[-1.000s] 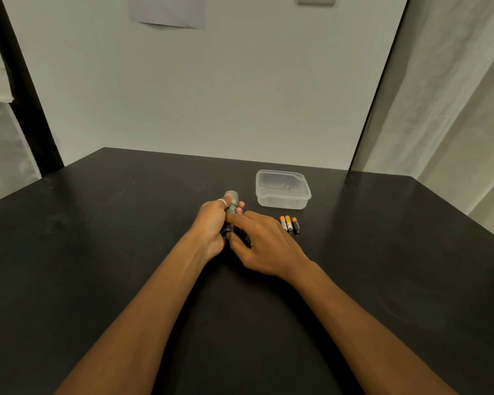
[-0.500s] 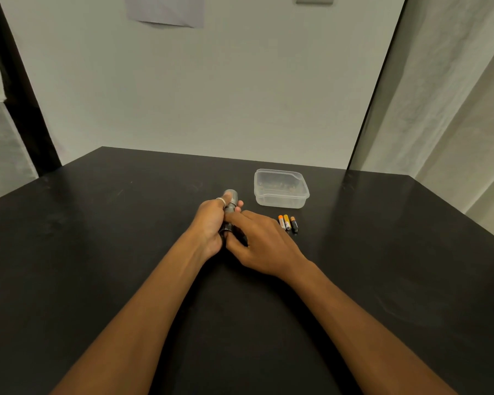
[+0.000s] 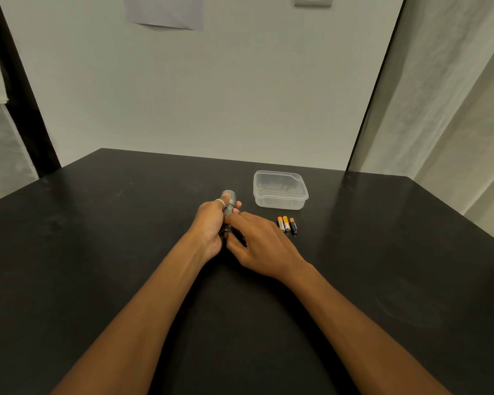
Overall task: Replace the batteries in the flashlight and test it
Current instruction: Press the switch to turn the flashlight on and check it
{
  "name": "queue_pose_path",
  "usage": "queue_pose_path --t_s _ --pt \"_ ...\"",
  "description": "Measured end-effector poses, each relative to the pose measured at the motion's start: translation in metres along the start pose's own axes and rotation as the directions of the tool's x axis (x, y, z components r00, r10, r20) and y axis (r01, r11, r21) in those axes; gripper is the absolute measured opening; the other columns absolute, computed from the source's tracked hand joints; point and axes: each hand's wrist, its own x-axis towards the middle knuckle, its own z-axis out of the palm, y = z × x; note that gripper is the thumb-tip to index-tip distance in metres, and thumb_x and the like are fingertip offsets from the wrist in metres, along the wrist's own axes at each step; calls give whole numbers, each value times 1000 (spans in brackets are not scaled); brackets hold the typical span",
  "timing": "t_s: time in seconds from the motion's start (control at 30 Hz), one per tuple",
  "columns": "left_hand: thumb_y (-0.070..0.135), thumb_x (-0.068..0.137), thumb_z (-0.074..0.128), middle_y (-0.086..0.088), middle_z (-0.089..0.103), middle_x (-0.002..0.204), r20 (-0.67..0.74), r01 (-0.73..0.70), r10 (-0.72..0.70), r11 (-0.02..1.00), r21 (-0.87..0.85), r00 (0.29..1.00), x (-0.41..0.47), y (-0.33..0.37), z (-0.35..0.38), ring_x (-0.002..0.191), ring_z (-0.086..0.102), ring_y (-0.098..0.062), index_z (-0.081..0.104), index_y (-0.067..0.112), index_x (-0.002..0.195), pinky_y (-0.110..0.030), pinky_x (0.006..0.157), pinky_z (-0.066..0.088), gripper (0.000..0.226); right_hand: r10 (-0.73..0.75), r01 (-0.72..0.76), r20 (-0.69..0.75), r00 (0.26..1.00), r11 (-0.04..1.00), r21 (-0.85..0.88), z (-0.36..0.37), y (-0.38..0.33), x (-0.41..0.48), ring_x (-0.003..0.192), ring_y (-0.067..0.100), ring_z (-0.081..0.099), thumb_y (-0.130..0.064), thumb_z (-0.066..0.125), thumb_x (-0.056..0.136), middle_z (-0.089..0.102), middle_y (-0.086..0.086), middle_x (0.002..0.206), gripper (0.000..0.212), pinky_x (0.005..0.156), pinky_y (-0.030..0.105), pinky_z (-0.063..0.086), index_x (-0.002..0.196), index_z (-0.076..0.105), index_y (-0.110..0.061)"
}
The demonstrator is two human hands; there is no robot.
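L hand [image 3: 208,228] grips the flashlight [image 3: 229,198] mid-worktop, just above the surface. Its fingers [image 3: 237,206] are curled round the barrel, tips showing on the far side. One digit of that hand wears a pale ring & lies along the top, near the head. The flashlight's silver-grey head pts away from the person, toward the wall; the dark tail end sits low btwn the two hands.

R hand [image 3: 264,243] is up against the L, its fingers [image 3: 240,219] closed on the flashlight's rear part: index across the barrel, thumb underneath by the tail. It pinches there, but can't tell if the cap is on or loose, since the hands hide most of it.

Three batteries [image 3: 287,223] lie side by side on the black worktop [image 3: 97,252], just R of the R hand: one orange/white, one yellow, one black w/ a copper end. Just beyond them is a clear plastic container [image 3: 280,192], no lid on, w/ small bits inside too blurry to ID.

On the wall behind: a paper sheet [image 3: 166,11] & a switch plate [image 3: 313,0]. A pale curtain [image 3: 454,109] hangs at R.
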Motion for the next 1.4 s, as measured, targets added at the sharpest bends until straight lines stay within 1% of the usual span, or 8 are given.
queue_pose_path --t_s 0.17,0.33,0.53,0.7,0.9,1.03,1.17,1.4 --pt "23 104 52 -6 70 98 16 3 -3 1000 -16 1000 0 1 -1 66 59 -10 62 7 113 -28 65 54 20 17 -18 30 999 1000 24 -1 4 0 75 2 41 -19 58 95 60 -13 92 28 68 26 44 123 62 -23" --pt "23 104 51 -5 68 91 33 -17 18 1000 -23 999 -2 3 -2 61 56 -9 61 8 106 -26 58 52 18 17 -19 46 999 999 29 -2 6 0 73 3 43 -22 61 95 59 -15 90 35 70 33 51 130 60 -26" --pt "32 99 56 -1 70 79 50 10 -9 1000 -22 999 0 3 -4 63 61 -10 64 2 125 -27 55 55 40 15 -16 42 999 1000 16 -2 7 0 74 3 47 -29 64 94 67 -8 93 40 70 35 52 133 59 -27" --pt "30 103 52 -4 76 83 45 -6 7 1000 -12 999 -3 3 0 75 72 -14 69 8 100 -31 66 57 28 30 -32 50 998 999 22 -1 8 0 83 10 58 -26 64 93 69 -6 101 42 74 38 54 134 59 -25" --pt "24 103 53 -12 72 108 56 26 -22 997 -69 998 -5 4 2 88 76 -16 62 8 113 -28 61 59 20 57 -57 -7 998 997 44 0 7 1 80 6 52 -28 60 97 70 -6 108 43 74 36 53 140 56 -26" --pt "22 101 56 -19 69 124 70 42 -36 995 -87 997 -2 4 0 89 77 -18 64 4 112 -29 64 61 22 68 -66 -44 997 997 37 -1 6 0 117 18 64 -30 56 100 71 -1 123 44 88 37 54 143 54 -25" --pt "22 101 57 -19 71 121 81 44 -33 991 -128 996 -1 4 -1 91 77 -20 59 4 127 -30 67 62 32 49 -48 -60 997 998 27 -1 5 0 82 -1 51 -26 57 98 71 -3 113 44 77 25 48 142 56 -20" --pt "19 102 56 -19 70 122 112 4 10 992 -124 994 0 3 -2 96 76 -24 57 -1 127 -29 68 62 32 43 -43 -22 999 999 -8 0 5 1 79 15 57 -26 54 95 67 -3 95 41 68 38 52 136 58 -22"
